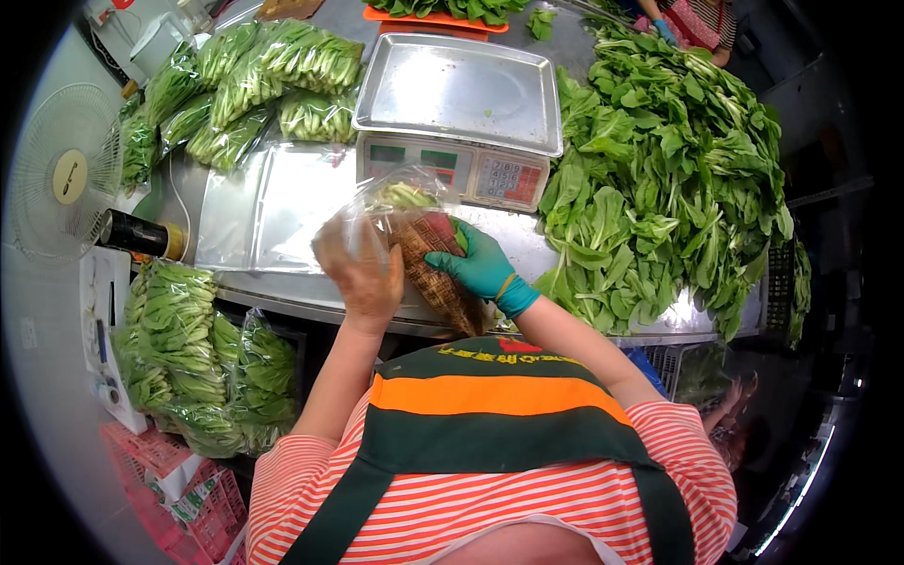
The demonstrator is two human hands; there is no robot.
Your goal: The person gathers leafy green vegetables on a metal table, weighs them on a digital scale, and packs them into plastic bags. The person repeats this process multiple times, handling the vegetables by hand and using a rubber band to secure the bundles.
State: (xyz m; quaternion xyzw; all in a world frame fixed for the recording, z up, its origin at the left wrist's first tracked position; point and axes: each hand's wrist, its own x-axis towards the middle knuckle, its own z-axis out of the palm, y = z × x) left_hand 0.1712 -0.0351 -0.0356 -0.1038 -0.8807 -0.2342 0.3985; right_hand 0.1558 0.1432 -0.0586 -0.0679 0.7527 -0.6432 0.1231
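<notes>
A brown sheet or sleeve with a woven-look pattern (435, 268), tapering toward me, is wrapped around a bunch of leafy greens whose pale stems (405, 195) show at the far end. My right hand (482, 268), in a teal glove with a yellow band at the wrist, grips the wrap from the right, thumb on top. A clear plastic bag (438, 182) covers the stem end. My bare left hand (363, 278) is at the bag's left side; its fingers are smeared by motion, so their hold is unclear.
A digital scale with a steel pan (457, 89) stands just beyond. Loose greens (669, 169) are heaped on the right. Bagged greens (273, 75) lie far left, with more bagged greens (188, 358) lower left. Flat clear bags (292, 207) lie left, near a fan (71, 174).
</notes>
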